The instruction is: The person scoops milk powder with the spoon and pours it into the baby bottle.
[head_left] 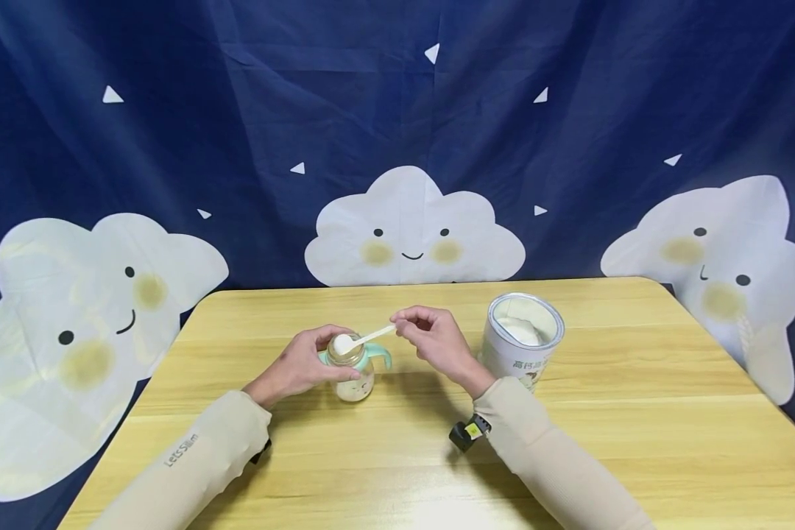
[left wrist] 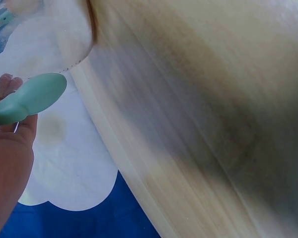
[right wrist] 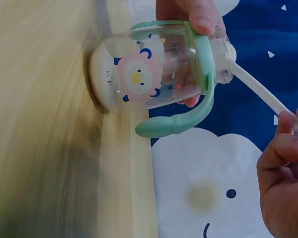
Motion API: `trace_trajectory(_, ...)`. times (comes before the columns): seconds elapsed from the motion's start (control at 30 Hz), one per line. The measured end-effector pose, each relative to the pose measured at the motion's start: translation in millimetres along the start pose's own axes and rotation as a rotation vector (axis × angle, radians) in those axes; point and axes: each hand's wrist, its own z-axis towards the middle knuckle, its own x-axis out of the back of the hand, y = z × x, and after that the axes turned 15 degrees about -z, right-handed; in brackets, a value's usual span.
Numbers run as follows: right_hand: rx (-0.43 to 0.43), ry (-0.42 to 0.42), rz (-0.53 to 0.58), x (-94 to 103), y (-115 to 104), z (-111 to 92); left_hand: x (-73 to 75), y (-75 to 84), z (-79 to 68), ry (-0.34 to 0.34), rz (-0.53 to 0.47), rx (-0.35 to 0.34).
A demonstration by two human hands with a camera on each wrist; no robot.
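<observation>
Around the neck of a clear baby bottle (head_left: 355, 386) with mint-green handles, my left hand (head_left: 302, 366) grips with thumb and fingers. A bear print (right wrist: 138, 77) shows on the bottle's side in the right wrist view. My right hand (head_left: 440, 344) pinches the end of a white scoop (head_left: 377, 333) by its long handle. The scoop's bowl, heaped with white powder (head_left: 343, 343), is right at the bottle's open mouth. Some pale content shows low inside the bottle. In the left wrist view a green handle (left wrist: 39, 94) overlaps my left hand.
An uncovered milk powder can (head_left: 511, 361) stands to the right, just beyond my right wrist, with white powder (head_left: 522, 331) inside. Everything rests on a wooden table (head_left: 397, 464). Behind its far edge hangs a dark blue curtain (head_left: 371, 96) with clouds.
</observation>
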Motion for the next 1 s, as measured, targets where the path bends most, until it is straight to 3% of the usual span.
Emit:
trace_trajectory(0.37,-0.036,0.004,-0.013,6.1,3,-2,1.4,0.3,1.1,-0.002,0.029,0.006)
trace_trajectory(1.0,-0.097,-0.013,0.09,18.4,-6,-3,4.6,3.8,0.7,-0.011,0.055,0.044)
